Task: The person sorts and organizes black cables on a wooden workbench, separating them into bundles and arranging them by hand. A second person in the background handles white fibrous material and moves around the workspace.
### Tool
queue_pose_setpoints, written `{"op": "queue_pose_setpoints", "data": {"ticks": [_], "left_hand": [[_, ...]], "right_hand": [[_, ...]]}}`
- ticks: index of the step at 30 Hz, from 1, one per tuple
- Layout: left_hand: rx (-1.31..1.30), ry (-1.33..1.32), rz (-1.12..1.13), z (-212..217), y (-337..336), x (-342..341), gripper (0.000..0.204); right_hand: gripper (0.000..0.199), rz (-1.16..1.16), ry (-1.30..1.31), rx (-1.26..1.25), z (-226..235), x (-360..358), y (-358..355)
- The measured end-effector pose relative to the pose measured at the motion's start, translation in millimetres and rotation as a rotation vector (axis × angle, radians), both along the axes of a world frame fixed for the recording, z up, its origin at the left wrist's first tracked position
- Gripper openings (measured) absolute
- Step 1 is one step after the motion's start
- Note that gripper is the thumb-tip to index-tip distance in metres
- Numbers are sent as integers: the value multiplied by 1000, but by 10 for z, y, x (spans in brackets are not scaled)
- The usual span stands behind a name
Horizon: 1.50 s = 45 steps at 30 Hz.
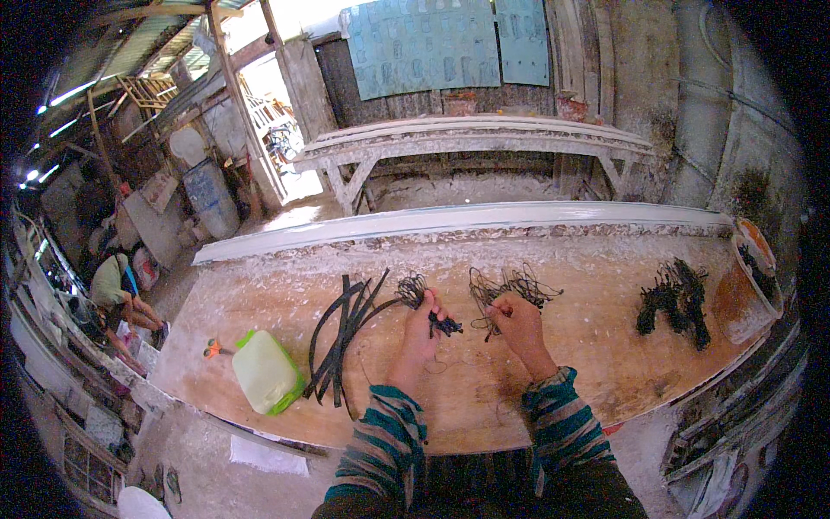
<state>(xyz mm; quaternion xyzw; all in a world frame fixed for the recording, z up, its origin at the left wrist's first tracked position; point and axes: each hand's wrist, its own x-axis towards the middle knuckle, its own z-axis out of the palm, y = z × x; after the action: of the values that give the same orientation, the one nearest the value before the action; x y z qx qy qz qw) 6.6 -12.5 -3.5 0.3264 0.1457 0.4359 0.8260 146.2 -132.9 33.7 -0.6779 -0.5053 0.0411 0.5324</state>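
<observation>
**Head view: two hands, two wire tangles side by side**

Left hand (425, 324) is closed on a small dark tangle of thin black wire (415, 290), its loose ends trailing right toward a short dark clump (446, 326). Right hand (516, 318) pinches a wider loose snarl of black wire (510, 285) just above its fingers. Both bundles lie on the worn wooden bench top (605, 346), near each other but apart; long black strips (346, 333) lie left of the left hand.
</observation>
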Motion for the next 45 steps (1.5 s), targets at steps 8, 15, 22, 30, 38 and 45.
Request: {"op": "queue_pose_setpoints", "data": {"ticks": [8,15,22,30,38,45], "left_hand": [[297,361,-69,96,-399,152,37],[344,293,-64,126,-462,144,36],[148,417,-56,78,-387,165,23],[6,40,89,-33,-165,176,25],[-46,-31,129,-97,23,38,28],[-97,-42,46,-70,-22,63,27]], "right_hand": [[11,320,307,15,-265,-55,108],[15,272,193,-25,-63,-192,23],[11,290,92,-125,62,-245,-30],[15,192,139,-3,-58,-62,52],[32,-102,-345,-29,-306,275,127],[35,113,-420,-179,-178,-73,47]]}}
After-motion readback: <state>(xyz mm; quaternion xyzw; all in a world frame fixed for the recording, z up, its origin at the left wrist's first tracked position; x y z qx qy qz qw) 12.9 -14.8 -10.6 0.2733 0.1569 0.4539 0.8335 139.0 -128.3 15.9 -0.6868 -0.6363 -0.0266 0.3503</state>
